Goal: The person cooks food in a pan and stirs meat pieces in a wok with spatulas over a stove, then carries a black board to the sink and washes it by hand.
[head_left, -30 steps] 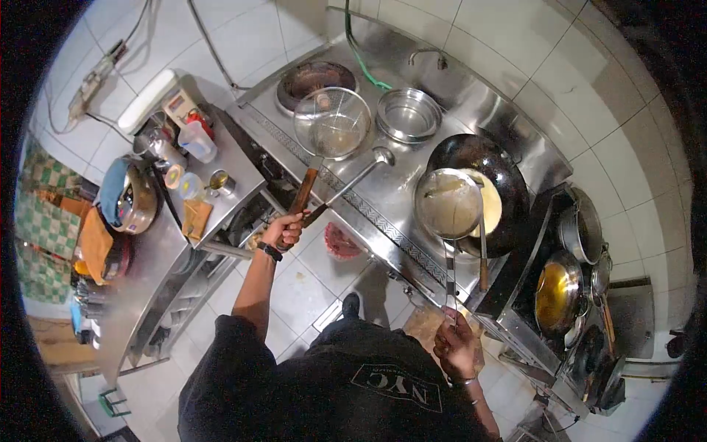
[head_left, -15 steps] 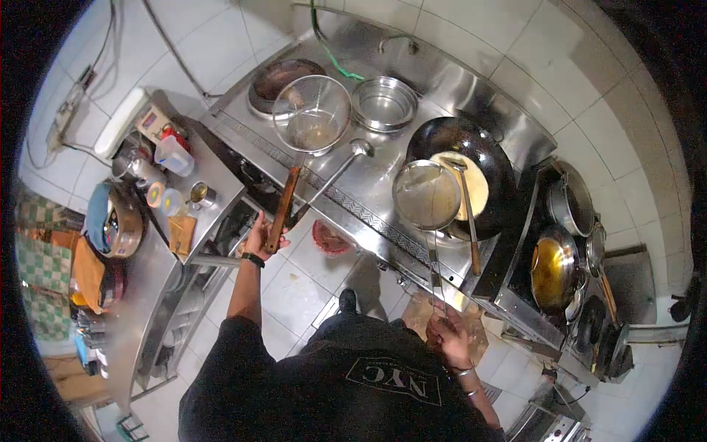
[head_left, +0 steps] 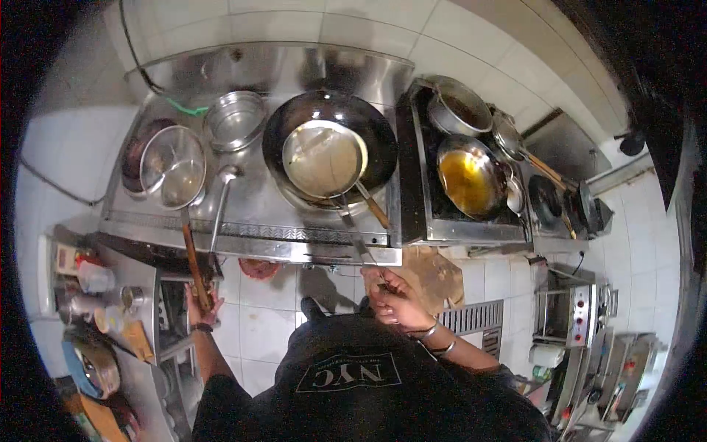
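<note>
My left hand is closed around the wooden handle of a large round strainer, held over the left part of the steel counter. Close beside that handle runs the shaft of a ladle; whether my fingers also touch it I cannot tell. My right hand grips the metal handle of a second round strainer, its disc above the black wok. Another tool with a wooden handle leans out of the wok. The disc covers most of the wok's contents.
A steel pot stands behind the ladle, near a dark round pan. To the right, a pan of yellow oil and a deep pot sit on a stove. A side table with containers borders my left.
The view has swung to the right, showing more of the stove. The right strainer now lies more squarely over the wok. Both hands keep their holds.
</note>
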Demonstrator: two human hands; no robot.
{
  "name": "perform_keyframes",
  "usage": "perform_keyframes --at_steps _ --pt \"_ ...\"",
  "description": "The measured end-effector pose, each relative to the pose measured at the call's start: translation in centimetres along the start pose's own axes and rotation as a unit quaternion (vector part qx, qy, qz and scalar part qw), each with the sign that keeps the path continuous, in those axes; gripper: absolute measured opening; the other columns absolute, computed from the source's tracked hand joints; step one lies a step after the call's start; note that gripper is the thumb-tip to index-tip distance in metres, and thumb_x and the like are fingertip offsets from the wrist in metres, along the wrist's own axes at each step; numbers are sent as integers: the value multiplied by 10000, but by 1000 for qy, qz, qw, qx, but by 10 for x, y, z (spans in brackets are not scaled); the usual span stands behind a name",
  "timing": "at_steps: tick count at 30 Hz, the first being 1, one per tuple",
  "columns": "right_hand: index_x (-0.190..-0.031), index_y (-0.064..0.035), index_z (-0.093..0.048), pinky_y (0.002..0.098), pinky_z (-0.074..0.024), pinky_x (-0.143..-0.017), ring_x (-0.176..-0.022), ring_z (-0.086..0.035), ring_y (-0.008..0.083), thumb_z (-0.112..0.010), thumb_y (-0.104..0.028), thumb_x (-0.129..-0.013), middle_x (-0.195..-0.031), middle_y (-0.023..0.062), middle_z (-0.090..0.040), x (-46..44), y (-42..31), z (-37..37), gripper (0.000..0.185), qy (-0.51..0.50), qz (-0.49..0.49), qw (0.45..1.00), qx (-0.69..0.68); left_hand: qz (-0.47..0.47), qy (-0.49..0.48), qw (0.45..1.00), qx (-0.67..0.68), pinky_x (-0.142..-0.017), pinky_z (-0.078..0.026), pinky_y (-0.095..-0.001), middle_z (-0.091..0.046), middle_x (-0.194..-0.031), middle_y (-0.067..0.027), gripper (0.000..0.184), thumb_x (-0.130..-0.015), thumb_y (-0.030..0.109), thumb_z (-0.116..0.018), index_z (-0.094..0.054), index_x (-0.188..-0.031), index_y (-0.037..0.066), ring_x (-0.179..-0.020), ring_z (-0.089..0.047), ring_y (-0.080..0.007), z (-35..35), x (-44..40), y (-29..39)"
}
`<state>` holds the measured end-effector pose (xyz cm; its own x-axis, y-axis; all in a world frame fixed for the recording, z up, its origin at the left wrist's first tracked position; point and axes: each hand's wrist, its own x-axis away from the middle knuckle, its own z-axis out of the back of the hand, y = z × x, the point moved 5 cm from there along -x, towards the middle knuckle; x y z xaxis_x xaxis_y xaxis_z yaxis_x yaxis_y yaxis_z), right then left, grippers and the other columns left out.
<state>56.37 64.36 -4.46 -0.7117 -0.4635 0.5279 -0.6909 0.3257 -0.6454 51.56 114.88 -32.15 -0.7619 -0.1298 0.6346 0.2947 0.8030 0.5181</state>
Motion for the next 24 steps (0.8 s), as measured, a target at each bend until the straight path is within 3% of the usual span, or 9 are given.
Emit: perform_keyframes --at_steps 2,8,14,16,17,18,20,23,24 --pt "-1350 -143 -439 172 -231 -420 -493 -276 37 -504 -69 -970 -664 -37 -361 6 -8 0 392 31 24 999 0 4 -27 1000 5 -662 -598 -488 -678 -919 -77 693 -810 722 -543 -609 -1069 82 -651 -650 -204 3 -11 -1" --pt "-1333 -84 -460 182 -235 -367 -440 -281 29 -567 -204 -963 -618 -73 -358 49 -49 41 403 108 140 983 -44 -23 50 998 -6 -630 -607 -479 -683 -972 -90 726 -804 758 -501 -610 -1016 72 -672 -662 -226 -24 10 -3" --pt "-1230 -64 -538 191 -254 -333 -387 -362 22 -600 -303 -948 -518 -69 -409 129 -138 119 375 308 349 876 125 22 17 998 56 -789 -517 -631 -691 -925 -84 825 -755 818 -484 -618 -1117 89 -695 -667 -299 12 3 -11" --pt "-1151 -86 -582 185 -251 -334 -382 -341 15 -626 -326 -930 -503 -79 -384 163 -167 159 329 378 344 851 119 7 -42 996 80 -891 -434 -685 -649 -1116 -126 866 -759 817 -476 -592 -1206 85 -966 -641 -336 29 -1 -18" --pt "-1109 -99 -600 183 -247 -337 -382 -330 11 -634 -324 -924 -507 -83 -386 181 -183 176 293 445 319 824 148 52 20 984 167 -1002 -308 -704 -506 -1356 -135 949 -739 825 -487 -492 -1345 95 -1282 -440 -331 50 -2 -22" --pt "-1067 -113 -617 180 -242 -339 -382 -319 8 -643 -322 -918 -511 -88 -387 201 -201 194 258 509 292 791 174 28 155 968 197 -1059 -215 -690 -329 -1501 -112 1055 -698 847 -504 -349 -1459 133 -1405 -236 -313 51 9 -25" --pt "-1060 -108 -643 179 -245 -358 -405 -322 -6 -651 -268 -914 -568 -93 -453 225 -230 226 217 552 283 757 206 -8 59 991 117 -1089 -140 -678 -223 -1555 -141 1118 -703 859 -473 -208 -1524 146 -1429 -170 -367 99 0 -35" --pt "-1044 -70 -659 201 -267 -376 -416 -351 7 -676 -278 -896 -600 -80 -506 250 -270 371 255 527 332 746 235 -69 232 963 116 -1100 -203 -626 -262 -1544 -143 1071 -744 834 -454 -212 -1519 136 -1418 -231 -370 95 45 -62" --pt "-1033 -54 -671 211 -267 -379 -422 -363 17 -678 -269 -890 -604 -73 -518 258 -286 439 258 546 355 691 313 -89 307 939 130 -1097 -219 -621 -278 -1539 -140 1059 -752 830 -449 -219 -1516 134 -1407 -264 -374 88 64 -75"
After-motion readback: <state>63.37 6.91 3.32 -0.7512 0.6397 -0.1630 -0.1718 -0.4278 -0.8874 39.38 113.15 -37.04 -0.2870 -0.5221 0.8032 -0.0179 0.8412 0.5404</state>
